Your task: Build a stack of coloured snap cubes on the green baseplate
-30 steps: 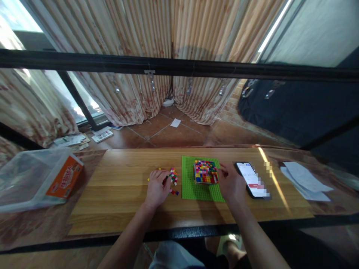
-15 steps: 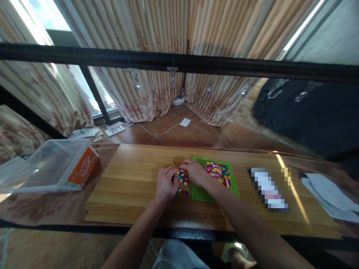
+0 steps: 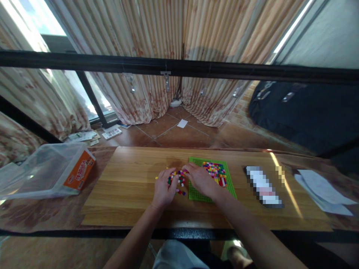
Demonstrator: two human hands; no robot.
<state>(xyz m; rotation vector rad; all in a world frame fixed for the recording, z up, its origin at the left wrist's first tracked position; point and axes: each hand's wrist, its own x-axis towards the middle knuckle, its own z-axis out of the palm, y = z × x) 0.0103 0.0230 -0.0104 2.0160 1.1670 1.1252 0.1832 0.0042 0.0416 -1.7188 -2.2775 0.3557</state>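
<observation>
Likely light, hard and slick, the bricks (image 3: pixel 182 182) suit side pinching (the grip of left hand (image 3: pixel 164 189) and right hand (image 3: pixel 201 180), I cannot tell).

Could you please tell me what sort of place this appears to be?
It is probably a room in a home: long patterned curtains hang down to a tiled floor, and a wooden tabletop bears a green studded plate with small coloured bricks on it.
</observation>
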